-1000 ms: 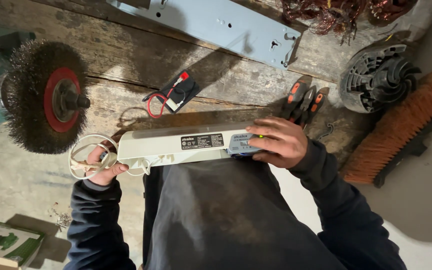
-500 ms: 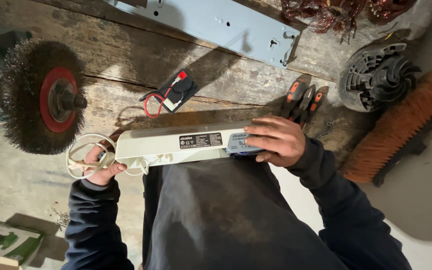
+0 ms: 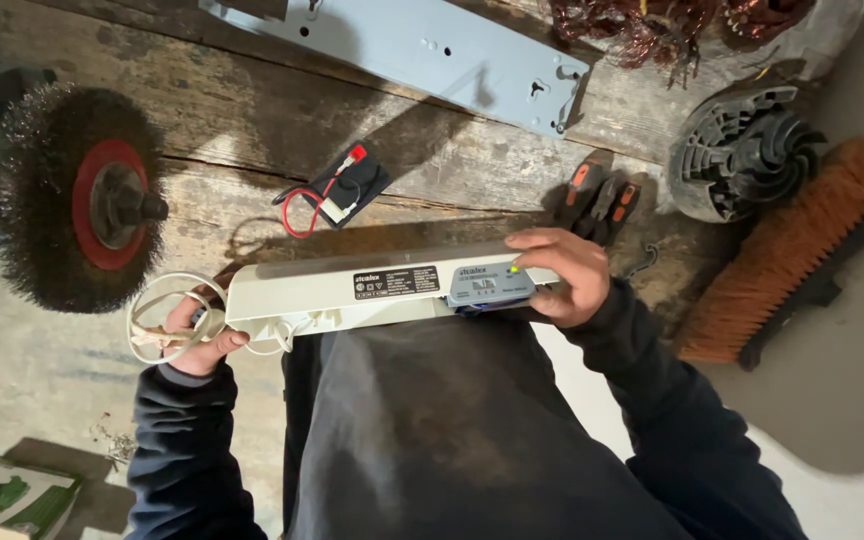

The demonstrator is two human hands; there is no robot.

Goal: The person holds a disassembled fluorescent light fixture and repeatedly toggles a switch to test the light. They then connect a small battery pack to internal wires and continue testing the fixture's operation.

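A long cream plastic light housing (image 3: 352,292) with dark labels lies across my lap at the edge of a wooden workbench (image 3: 252,120). My left hand (image 3: 192,335) grips its left end together with a coiled white cable (image 3: 152,322). My right hand (image 3: 564,275) closes over the right end, beside a grey-blue label panel (image 3: 487,285) with a small lit green dot.
A wire wheel brush with a red hub (image 3: 77,200) sticks out at left. On the bench lie a small black battery with red and white leads (image 3: 344,188), a pale blue metal plate (image 3: 422,50), orange-handled pliers (image 3: 602,195), a black fan part (image 3: 742,150), an orange broom head (image 3: 787,250).
The housing and both hands have shifted slightly left and up in view as the camera moved. Both hands keep their hold.
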